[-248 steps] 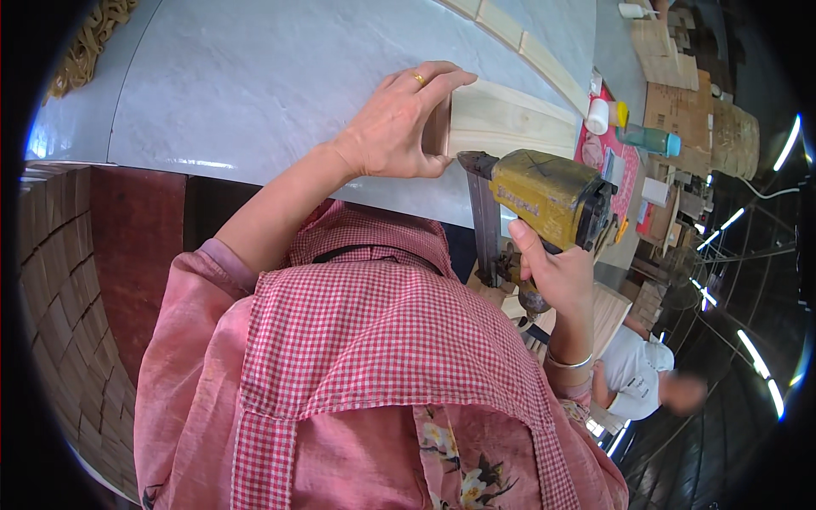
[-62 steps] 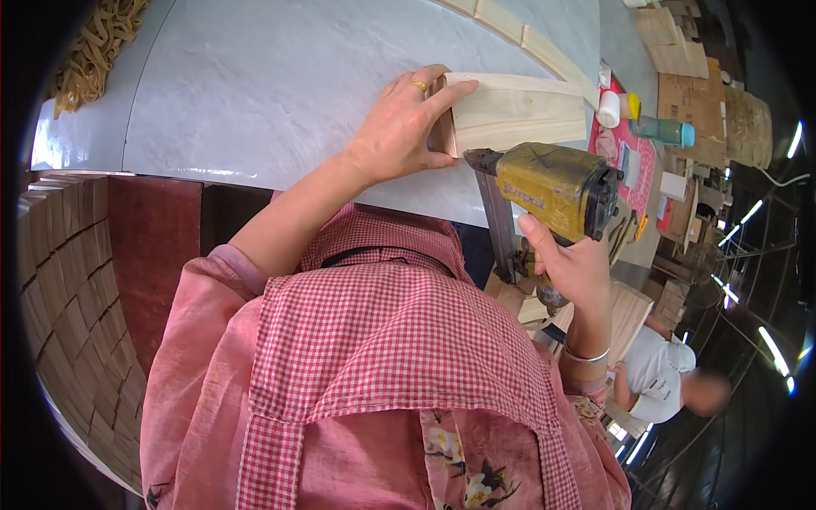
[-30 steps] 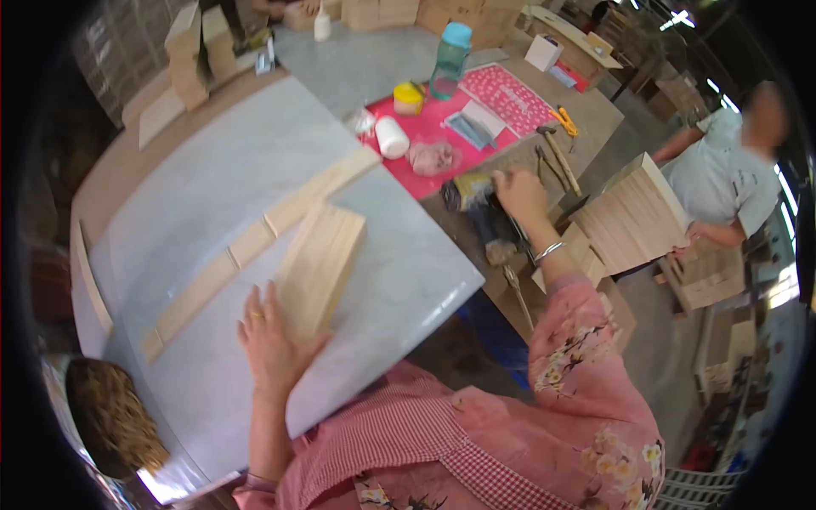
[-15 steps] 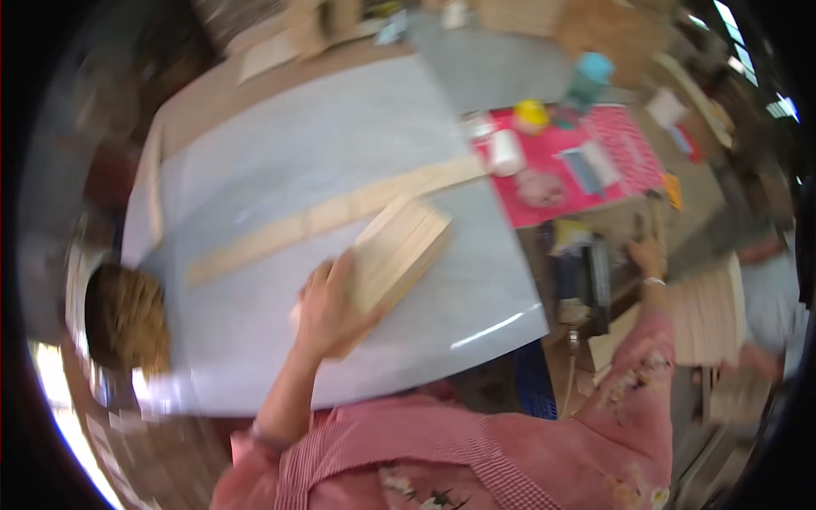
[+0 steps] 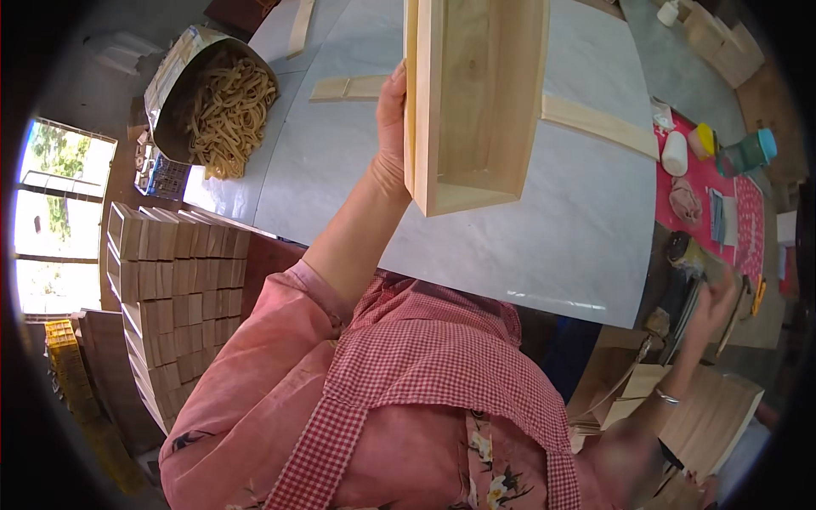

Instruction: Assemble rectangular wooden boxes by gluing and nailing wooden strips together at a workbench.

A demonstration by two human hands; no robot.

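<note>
Raised over the grey marble-patterned table (image 5: 578,221) is an open wooden box (image 5: 484,102), long and shallow, its inside facing me. My left hand (image 5: 393,115) is closed around the box's left side, and some of the fingers are hidden behind it. Off to the right, beyond the table's edge, my right hand (image 5: 721,293) is smeared by motion. It is close beside a dark tool with a yellowish part (image 5: 693,253), probably a nail gun. Whether the fingers hold anything is unclear. A thin wooden strip (image 5: 599,127) lies on the table behind the box.
At the table's left stands a bin (image 5: 174,106) of curled tan strips (image 5: 229,115). Stacked wooden boxes (image 5: 183,293) rise at my left. A pink mat (image 5: 748,221) on the right bears a white bottle (image 5: 674,153) and a teal bottle (image 5: 748,153). Wooden boards (image 5: 710,416) are at lower right.
My left hand has lifted the wooden box from low over the table and turned its open side toward me. The view has swung left; my right hand remains near the tools.
</note>
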